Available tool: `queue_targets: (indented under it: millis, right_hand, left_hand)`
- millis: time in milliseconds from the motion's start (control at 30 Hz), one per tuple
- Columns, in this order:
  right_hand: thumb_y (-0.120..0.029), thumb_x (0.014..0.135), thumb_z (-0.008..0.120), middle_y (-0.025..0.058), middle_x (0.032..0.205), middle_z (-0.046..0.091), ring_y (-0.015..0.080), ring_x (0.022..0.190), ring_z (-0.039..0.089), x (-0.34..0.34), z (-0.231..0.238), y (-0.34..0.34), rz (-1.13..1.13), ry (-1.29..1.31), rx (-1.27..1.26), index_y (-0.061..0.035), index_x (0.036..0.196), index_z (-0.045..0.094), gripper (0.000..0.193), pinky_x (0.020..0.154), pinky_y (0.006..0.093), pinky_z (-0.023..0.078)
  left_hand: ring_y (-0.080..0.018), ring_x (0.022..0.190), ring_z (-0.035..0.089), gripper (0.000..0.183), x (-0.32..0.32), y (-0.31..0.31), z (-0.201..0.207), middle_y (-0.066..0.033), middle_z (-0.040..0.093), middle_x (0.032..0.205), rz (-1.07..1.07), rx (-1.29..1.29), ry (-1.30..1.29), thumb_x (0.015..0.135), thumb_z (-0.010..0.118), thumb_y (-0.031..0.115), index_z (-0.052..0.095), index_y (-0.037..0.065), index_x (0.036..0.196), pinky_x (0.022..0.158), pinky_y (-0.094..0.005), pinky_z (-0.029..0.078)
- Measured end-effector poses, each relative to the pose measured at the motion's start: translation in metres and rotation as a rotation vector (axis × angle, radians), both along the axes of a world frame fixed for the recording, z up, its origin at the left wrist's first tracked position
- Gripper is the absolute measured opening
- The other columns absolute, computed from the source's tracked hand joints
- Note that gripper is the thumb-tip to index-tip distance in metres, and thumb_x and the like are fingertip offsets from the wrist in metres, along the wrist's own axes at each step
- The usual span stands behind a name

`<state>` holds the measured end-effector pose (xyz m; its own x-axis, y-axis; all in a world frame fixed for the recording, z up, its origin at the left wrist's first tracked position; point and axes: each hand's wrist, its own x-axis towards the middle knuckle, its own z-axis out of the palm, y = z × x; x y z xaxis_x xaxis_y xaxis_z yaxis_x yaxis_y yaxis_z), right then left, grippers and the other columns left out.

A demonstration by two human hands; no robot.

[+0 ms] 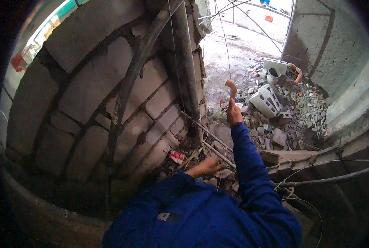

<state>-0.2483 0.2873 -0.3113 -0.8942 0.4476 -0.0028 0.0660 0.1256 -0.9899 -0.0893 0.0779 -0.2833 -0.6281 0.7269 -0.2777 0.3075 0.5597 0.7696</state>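
1. As far as the view shows, the piece is picked out but not yet set down: a curved orange-brown pipe piece (233, 89) is held out at upper centre, seemingly clear of the ground.
2. What looks left, as a judgement, is its placing. A similar pipe bend (298, 75) lies in the rubble (306, 111) at upper right, beside a grey pipe section (272, 76) and near tilted hollow blocks (264, 102); none of these is touched by a hand.
3. The right hand (235, 114), on an outstretched arm just right of centre, is wrapped around the lower end of the curved piece, whose bent end points up and left. A thin wire (226, 45) hangs down to just beside it; whether they touch, I cannot tell.
4. The left hand (207, 166), at lower centre, is blurred above debris, near thin rods (219, 155) and a red packet (176, 157). How far its fingers spread, or whether it grips anything, I cannot tell.
5. The two hands are well apart.
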Motion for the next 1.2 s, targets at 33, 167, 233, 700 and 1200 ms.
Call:
queue_targets:
  millis: [33,167,233,700,1200]
  right_hand:
    - [-0.049,0.097,0.039,0.0080,0.053,0.044,0.0159,0.056,0.042,-0.003,-0.003,-0.003,0.001,-0.020,-0.024,0.0064,0.070,0.055,0.064,0.055,0.0353,0.039]
    - [-0.050,0.097,0.040,0.0084,0.058,0.048,0.0164,0.056,0.046,-0.004,-0.011,-0.011,-0.033,0.115,0.046,0.0066,0.081,0.057,0.062,0.056,0.0366,0.039]
    - [-0.051,0.096,0.042,0.0079,0.062,0.052,0.0178,0.056,0.049,0.006,-0.015,-0.015,-0.092,0.122,-0.072,0.0062,0.086,0.058,0.060,0.057,0.0373,0.040]
    - [-0.039,0.094,0.051,0.0092,0.070,0.062,0.0179,0.067,0.057,-0.037,-0.051,0.063,-0.138,0.205,0.332,0.0019,0.088,0.065,0.043,0.062,0.0362,0.045]
    - [-0.027,0.086,0.053,0.0115,0.093,0.069,0.0327,0.090,0.063,-0.150,-0.019,0.121,-0.035,-0.031,0.881,-0.0152,0.102,0.068,0.025,0.075,0.0415,0.049]
  left_hand:
    - [-0.0239,0.072,0.065,0.035,0.011,0.003,-0.015,-0.0161,0.066,0.085,-0.001,0.066,-0.120,0.089,0.061,0.031,0.060,0.000,0.106,0.065,-0.0366,0.052]
    - [-0.0194,0.070,0.064,0.026,0.016,0.001,-0.045,-0.0117,0.064,0.082,0.199,0.130,-0.468,0.090,0.060,0.022,0.058,0.000,0.103,0.062,-0.0340,0.053]
    - [-0.0177,0.069,0.064,0.022,0.003,-0.003,-0.046,-0.0099,0.063,0.080,0.235,0.089,-0.546,0.090,0.060,0.020,0.058,0.000,0.100,0.062,-0.0332,0.053]
    - [-0.0162,0.082,0.059,0.032,-0.008,-0.003,-0.039,-0.0072,0.062,0.084,0.171,0.184,-0.529,0.091,0.059,0.032,0.063,0.002,0.101,0.071,-0.0329,0.048]
    - [-0.0128,0.056,0.055,0.023,-0.101,-0.128,-0.109,-0.0047,0.057,0.064,0.717,0.202,-0.565,0.095,0.054,0.022,0.056,0.002,0.083,0.049,-0.0302,0.046]
